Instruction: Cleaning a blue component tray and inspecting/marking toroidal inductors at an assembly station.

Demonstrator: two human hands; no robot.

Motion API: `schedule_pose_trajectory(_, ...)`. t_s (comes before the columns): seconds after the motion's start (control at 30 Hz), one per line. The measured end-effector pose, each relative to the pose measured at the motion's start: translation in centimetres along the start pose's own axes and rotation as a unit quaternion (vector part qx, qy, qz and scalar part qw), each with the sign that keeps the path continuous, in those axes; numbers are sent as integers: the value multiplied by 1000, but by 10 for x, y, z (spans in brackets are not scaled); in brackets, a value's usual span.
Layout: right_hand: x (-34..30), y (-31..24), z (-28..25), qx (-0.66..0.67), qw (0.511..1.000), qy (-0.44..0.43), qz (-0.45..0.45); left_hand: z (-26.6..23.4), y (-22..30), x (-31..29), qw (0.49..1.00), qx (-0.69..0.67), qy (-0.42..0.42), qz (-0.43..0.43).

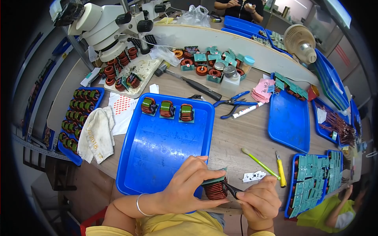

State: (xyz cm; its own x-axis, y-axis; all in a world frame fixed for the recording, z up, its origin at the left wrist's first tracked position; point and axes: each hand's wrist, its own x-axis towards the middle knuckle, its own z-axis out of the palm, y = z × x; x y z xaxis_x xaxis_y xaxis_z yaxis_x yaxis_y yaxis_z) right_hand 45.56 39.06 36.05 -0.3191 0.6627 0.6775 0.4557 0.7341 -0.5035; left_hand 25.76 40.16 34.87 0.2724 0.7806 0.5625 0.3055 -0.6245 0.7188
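Note:
My left hand (185,185) grips a copper-wound toroid coil (216,191) between thumb and fingers, near the table's front edge. A teal circuit board (214,179) sits against the coil's upper side. My right hand (260,200) is closed around black tweezers (232,189), whose tip touches the coil's right side. Most of their handle is hidden in my fingers. Behind my left hand lies a blue tray (165,145). Along its far edge stand three finished-looking coils on boards: a left one (149,106), a middle one (167,109) and a right one (186,113).
A hammer (193,84), blue-handled pliers (236,103), a white marker (247,110), a green brush (260,163) and a yellow knife (280,169) lie about. A microscope (102,29) stands back left. Coil tray (100,94) and cloth (96,135) are left; board tray (293,196) is right.

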Motion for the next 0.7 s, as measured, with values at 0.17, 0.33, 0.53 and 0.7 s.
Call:
schedule_pose_trajectory(0.17,0,0,0,4,1000,4,7,0,0,0,1000,-1,-1,-2)
schedule_pose_trajectory(0.33,1,0,0,9,1000,-2,10,0,-1,0,1000,-3,-5,-5)
schedule_pose_trajectory(0.53,2,-1,-1,13,1000,-8,15,1,-1,-1,1000,-10,-12,-9)
schedule_pose_trajectory(0.7,0,1,0,7,1000,-5,13,2,-2,-1,1000,-8,-15,-3)
